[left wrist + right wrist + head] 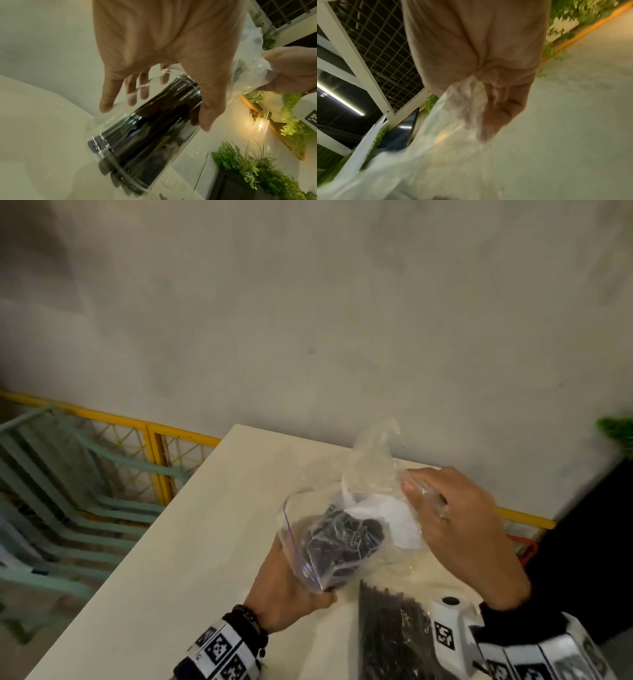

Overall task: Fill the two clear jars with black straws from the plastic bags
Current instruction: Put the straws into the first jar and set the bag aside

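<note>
**Bag of black straws held over the table**

A pale table [178, 542] stands against a grey wall [308, 302], with a yellow mesh railing [150, 446] behind it. Above the table, a clear plastic bag [342, 508] is held between both hands, a bundle of black straws [339, 539] lying in its lower end. The left hand [291, 587] cups that end from beneath, fingers and thumb curled around the bundle (the left wrist view shows the wrap plainly). The right hand [459, 529] pinches the bag's loose upper film, fingers closed on it. A second bag of black straws [390, 631] lies on the table near the right wrist. The jars are out of sight.
</note>
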The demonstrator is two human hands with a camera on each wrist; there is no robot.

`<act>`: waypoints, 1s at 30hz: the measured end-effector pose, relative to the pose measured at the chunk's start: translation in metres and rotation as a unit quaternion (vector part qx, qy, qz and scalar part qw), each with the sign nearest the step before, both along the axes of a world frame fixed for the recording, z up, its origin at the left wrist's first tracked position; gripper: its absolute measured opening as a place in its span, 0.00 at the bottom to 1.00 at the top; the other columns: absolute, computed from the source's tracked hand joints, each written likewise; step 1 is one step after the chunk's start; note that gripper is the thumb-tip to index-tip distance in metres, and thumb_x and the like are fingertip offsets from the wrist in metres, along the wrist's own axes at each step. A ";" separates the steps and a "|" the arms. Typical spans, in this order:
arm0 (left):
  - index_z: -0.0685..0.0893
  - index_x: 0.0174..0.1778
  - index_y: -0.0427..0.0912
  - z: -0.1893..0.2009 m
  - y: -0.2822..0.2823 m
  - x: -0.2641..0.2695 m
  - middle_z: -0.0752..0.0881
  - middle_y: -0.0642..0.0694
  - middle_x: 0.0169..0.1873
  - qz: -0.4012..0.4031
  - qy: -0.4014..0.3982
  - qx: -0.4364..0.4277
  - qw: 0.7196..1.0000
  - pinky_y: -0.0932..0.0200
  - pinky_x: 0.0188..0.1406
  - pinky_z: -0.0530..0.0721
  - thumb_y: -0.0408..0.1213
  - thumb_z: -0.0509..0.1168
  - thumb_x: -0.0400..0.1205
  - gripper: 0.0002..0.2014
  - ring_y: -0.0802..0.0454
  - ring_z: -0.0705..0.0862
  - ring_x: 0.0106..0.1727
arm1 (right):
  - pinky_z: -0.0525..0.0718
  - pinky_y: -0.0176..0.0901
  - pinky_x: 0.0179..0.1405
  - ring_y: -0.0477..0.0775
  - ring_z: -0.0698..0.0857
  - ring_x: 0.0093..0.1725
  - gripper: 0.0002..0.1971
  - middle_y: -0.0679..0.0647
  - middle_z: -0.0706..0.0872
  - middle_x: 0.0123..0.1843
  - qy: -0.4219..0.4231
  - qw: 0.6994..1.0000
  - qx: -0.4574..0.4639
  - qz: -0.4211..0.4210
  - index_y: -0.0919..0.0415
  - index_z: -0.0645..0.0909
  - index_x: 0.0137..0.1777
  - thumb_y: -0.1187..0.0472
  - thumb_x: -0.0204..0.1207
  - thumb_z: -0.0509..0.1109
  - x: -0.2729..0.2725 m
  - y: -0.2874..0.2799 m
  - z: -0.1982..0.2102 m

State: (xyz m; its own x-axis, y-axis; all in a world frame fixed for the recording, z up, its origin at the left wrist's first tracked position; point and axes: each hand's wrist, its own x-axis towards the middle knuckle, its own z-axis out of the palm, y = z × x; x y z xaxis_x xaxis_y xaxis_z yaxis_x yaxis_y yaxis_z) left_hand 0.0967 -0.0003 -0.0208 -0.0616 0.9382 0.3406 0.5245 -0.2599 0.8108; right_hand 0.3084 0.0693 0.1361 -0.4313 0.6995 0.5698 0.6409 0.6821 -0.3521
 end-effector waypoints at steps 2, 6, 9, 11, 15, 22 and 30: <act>0.58 0.71 0.82 0.004 0.005 0.003 0.70 0.78 0.66 0.026 0.014 -0.010 1.000 0.61 0.67 0.80 0.44 0.85 0.62 0.52 0.59 0.75 0.70 | 0.84 0.51 0.42 0.52 0.84 0.38 0.08 0.55 0.89 0.41 0.024 0.998 0.040 -0.038 0.56 0.88 0.53 0.60 0.85 0.67 0.012 0.001 0.008; 0.63 0.77 0.60 -0.010 0.027 -0.006 0.77 0.54 0.70 0.082 -0.023 -0.091 0.992 0.60 0.66 0.79 0.50 0.86 0.58 0.53 0.54 0.79 0.70 | 0.87 0.50 0.41 0.52 0.89 0.33 0.12 0.54 0.88 0.39 0.118 0.986 -0.024 -0.114 0.53 0.85 0.53 0.49 0.85 0.63 0.044 -0.008 0.012; 0.63 0.77 0.56 -0.010 0.055 -0.013 0.79 0.49 0.72 0.104 -0.043 -0.115 0.987 0.48 0.57 0.86 0.55 0.82 0.54 0.55 0.42 0.87 0.63 | 0.83 0.29 0.27 0.40 0.89 0.29 0.11 0.52 0.89 0.35 0.186 0.965 -0.132 -0.129 0.55 0.83 0.47 0.49 0.82 0.66 0.067 -0.026 -0.001; 0.65 0.74 0.54 -0.006 0.077 -0.013 0.84 0.50 0.65 0.109 -0.048 -0.136 0.984 0.50 0.50 0.85 0.60 0.76 0.52 0.52 0.43 0.89 0.54 | 0.88 0.36 0.30 0.41 0.89 0.30 0.06 0.50 0.90 0.36 0.245 0.935 -0.222 -0.128 0.59 0.84 0.47 0.56 0.80 0.71 0.080 -0.036 -0.024; 0.66 0.60 0.54 -0.009 0.118 -0.008 0.87 0.54 0.56 0.123 -0.028 -0.151 0.980 0.58 0.49 0.79 0.60 0.81 0.57 0.42 0.48 0.88 0.54 | 0.92 0.52 0.34 0.57 0.90 0.33 0.13 0.61 0.88 0.31 0.238 0.892 -0.363 -0.123 0.60 0.83 0.36 0.52 0.69 0.80 0.090 -0.058 -0.071; 0.66 0.64 0.49 -0.017 0.144 -0.003 0.86 0.43 0.63 0.138 -0.043 -0.175 0.974 0.54 0.54 0.81 0.43 0.88 0.59 0.44 0.39 0.86 0.61 | 0.88 0.46 0.38 0.53 0.88 0.33 0.09 0.56 0.90 0.35 0.237 0.870 -0.424 -0.079 0.57 0.83 0.46 0.62 0.72 0.80 0.073 -0.090 -0.123; 0.73 0.75 0.38 0.016 0.080 -0.039 0.83 0.39 0.70 0.165 -0.038 -0.199 0.965 0.58 0.59 0.82 0.48 0.77 0.77 0.35 0.40 0.84 0.69 | 0.93 0.59 0.43 0.63 0.92 0.40 0.04 0.52 0.92 0.44 0.221 0.891 -0.395 -0.052 0.40 0.81 0.51 0.46 0.78 0.72 0.055 -0.076 -0.102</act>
